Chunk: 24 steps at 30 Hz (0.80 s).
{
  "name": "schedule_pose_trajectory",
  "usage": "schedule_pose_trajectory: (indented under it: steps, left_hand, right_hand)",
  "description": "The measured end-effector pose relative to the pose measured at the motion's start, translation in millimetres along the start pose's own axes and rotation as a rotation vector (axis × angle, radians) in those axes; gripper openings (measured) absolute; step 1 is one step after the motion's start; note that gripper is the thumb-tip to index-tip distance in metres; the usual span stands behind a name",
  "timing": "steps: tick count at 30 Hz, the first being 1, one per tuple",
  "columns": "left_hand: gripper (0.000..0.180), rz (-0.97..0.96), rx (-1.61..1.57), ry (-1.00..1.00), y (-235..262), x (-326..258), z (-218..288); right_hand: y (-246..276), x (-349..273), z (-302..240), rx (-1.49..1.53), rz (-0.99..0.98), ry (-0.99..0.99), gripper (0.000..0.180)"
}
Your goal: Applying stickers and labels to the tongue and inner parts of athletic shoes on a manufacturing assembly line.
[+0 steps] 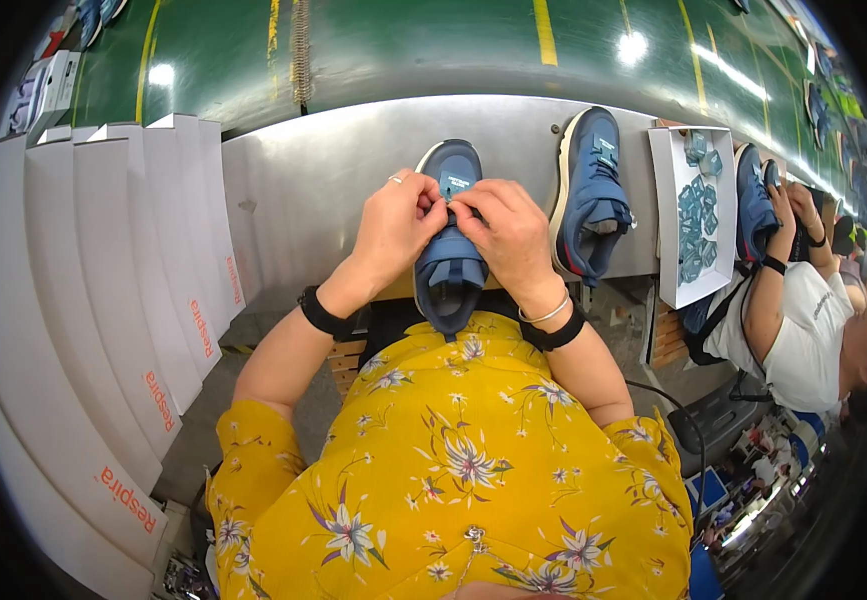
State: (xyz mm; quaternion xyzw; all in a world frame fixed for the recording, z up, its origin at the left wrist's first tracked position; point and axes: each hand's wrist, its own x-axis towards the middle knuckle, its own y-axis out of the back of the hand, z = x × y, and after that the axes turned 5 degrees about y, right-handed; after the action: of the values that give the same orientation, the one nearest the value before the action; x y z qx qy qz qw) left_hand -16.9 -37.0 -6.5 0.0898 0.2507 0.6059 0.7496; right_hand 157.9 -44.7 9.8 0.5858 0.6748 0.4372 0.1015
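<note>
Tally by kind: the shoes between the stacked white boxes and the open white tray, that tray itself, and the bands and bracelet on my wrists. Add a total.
Blue shoes: 2
Open white tray: 1
Black wristbands: 2
Bracelet: 1
Total: 6

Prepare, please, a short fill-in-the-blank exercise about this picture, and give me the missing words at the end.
1. The left hand and the right hand come together over a blue shoe whose toe points ____ the person.
2. The white boxes stand on the person's ____ side.
3. The white tray is to the ____ of the second shoe.
4. The flowered shirt is ____.

Missing words: away from; left; right; yellow.
</note>
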Motion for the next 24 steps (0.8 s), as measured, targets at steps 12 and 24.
schedule_pose_trajectory:
  steps: [12,24]
  left_hand:
    - [0.018,0.07,0.083,-0.258,-3.7,0.0,-3.0]
    - [0.03,0.101,-0.676,-0.007,-27.7,-2.5,-24.5]
  right_hand:
    - [-2.4,-2.2,2.1,0.028,0.013,-0.011,0.014]
    - [0.2,1.0,0.5,0.004,-0.053,-0.002,0.019]
